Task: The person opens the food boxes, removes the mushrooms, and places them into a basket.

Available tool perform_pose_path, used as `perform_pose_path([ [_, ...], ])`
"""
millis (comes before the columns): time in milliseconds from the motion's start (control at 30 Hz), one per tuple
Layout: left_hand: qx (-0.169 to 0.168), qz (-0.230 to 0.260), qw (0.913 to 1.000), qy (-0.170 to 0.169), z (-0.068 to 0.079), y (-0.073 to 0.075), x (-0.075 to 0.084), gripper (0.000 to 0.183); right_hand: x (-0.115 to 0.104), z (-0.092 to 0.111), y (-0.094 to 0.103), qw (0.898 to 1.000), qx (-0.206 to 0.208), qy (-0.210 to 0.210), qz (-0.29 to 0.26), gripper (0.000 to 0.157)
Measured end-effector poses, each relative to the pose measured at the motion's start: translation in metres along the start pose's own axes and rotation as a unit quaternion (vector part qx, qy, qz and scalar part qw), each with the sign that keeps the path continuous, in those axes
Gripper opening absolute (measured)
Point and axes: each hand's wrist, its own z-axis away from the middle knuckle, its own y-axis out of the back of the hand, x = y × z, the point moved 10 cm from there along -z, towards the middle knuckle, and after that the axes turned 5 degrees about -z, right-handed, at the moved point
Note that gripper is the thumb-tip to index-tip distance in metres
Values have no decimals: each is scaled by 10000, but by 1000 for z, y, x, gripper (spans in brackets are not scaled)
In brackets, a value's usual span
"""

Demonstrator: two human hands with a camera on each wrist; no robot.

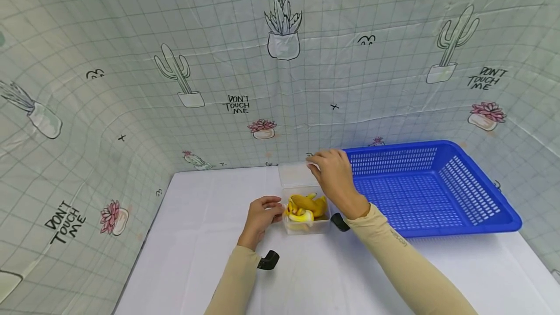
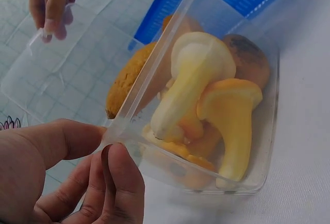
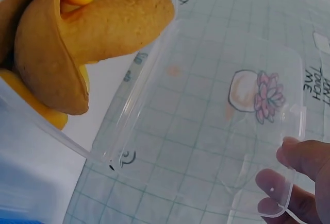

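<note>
A clear plastic box (image 1: 308, 229) stands on the white tabletop, filled with several yellow and brownish mushrooms (image 2: 234, 103). Its clear lid (image 3: 201, 110) is raised at the back, joined along the rear rim. My right hand (image 1: 334, 174) pinches the lid's free edge between thumb and fingers. At the box's left side, my left hand (image 1: 262, 218) pinches the rim near a corner with thumb and forefinger. One large brown mushroom (image 3: 118, 23) lies on top of the pile, its stem poking above the rim towards the lid.
To the right of the box stands a large blue plastic basket (image 1: 420, 198) with slotted walls, close to my right forearm. A patterned cloth backdrop (image 1: 280, 81) rises behind the white tabletop (image 1: 210, 227). Black wrist mounts (image 1: 269, 260) sit at both wrists.
</note>
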Motion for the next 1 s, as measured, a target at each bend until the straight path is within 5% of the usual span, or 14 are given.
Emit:
perform_pose_path([
  [1000,-110,136,9993,332,0,-2,-3,33,12,-13,-10,9992,-307,-225,-91,16],
])
